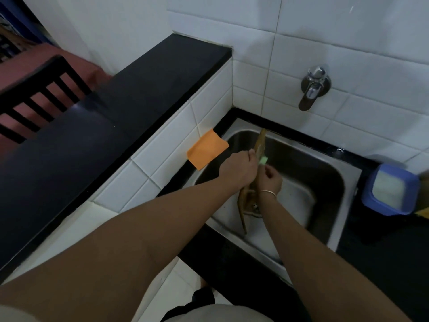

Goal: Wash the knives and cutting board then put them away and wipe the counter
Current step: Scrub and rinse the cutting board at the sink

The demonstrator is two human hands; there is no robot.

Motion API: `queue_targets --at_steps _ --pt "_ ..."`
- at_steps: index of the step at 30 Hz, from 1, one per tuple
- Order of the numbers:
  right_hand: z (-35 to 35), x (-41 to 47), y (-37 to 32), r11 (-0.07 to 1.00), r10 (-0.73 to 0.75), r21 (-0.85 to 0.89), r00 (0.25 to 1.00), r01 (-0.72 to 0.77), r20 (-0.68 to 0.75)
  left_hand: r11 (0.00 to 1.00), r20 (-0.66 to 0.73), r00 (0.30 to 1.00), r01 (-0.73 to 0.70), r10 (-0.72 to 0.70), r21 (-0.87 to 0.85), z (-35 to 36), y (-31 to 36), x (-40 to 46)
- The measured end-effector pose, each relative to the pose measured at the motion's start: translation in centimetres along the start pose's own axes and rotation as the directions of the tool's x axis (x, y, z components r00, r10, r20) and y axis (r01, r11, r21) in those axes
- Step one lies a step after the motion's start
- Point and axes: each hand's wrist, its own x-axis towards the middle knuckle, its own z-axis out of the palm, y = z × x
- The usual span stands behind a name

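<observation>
Step in hand: washing the cutting board (259, 145); by my judgement the task is early, with knives, putting away and wiping of the desk not yet done
Cutting board: one wooden board, held on edge inside the sink (320, 173), its far end near the sink's back-left corner, its near end down by the drain
Left hand (241, 168): grip curled round the board's upper edge, steadying it upright
Right hand (270, 178): grip pinching a small pale green scrubber (263, 160) just beside the board's face; a thin bangle sits on that wrist
Tap (313, 88): one, wall-mounted above the sink's back edge; no stream of water can be made out
Cloth: one orange cloth (207, 149) draped against the tiled wall at the sink's left edge, likely meant for the wiping
Tub: one blue tub (392, 190) with pale contents on the desk at the sink's right edge; probably soap, though I cannot tell
Knives: none can be seen; hidden or out of view
Next move calls for: rubbing the scrubber along the board's face while the left hand keeps it from slipping; then a turn to reach the other face, and a rinse under the tap
Beyond: one dark chair (34, 94) behind the raised black ledge (139, 94) at the left
</observation>
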Motion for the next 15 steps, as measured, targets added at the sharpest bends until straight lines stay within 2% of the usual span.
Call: queue_targets --at_steps 2,3,4,7,10,13,15 --pt "-0.3 1.6 0.5 0.979 0.2 -0.053 0.98 -0.199 0.013 1.0 0.007 1.0 0.003 -0.003 -0.009 -0.1 -0.2 0.0" --pt "-0.4 2.4 -0.3 0.964 0.253 -0.092 0.967 -0.25 0.027 1.0 0.012 1.0 0.005 -0.005 -0.016 -0.2 -0.2 0.0" --pt "-0.2 3.2 -1.6 0.966 0.237 -0.112 0.971 -0.232 0.037 1.0 0.018 1.0 0.008 -0.007 -0.021 -0.1 -0.3 0.1" --pt "0.9 3.8 -5.8 0.999 0.012 -0.043 1.0 -0.013 -0.007 0.999 0.025 1.0 0.013 -0.013 -0.036 0.1 -0.2 0.1" --pt "1.3 0.7 -6.0 0.991 -0.124 0.058 0.992 0.124 -0.008 0.998 0.031 1.0 0.008 -0.006 -0.061 -0.1 -0.3 0.2" --pt "0.2 -2.4 -1.3 0.993 -0.117 -0.002 0.993 0.117 0.0 0.998 0.032 0.999 0.002 0.0 -0.066 -0.1 -0.4 0.2" --pt "-1.0 -2.3 1.5 0.996 -0.008 -0.091 1.0 0.009 0.017 0.998 0.036 0.999 0.004 -0.001 -0.069 0.1 -0.4 0.2"
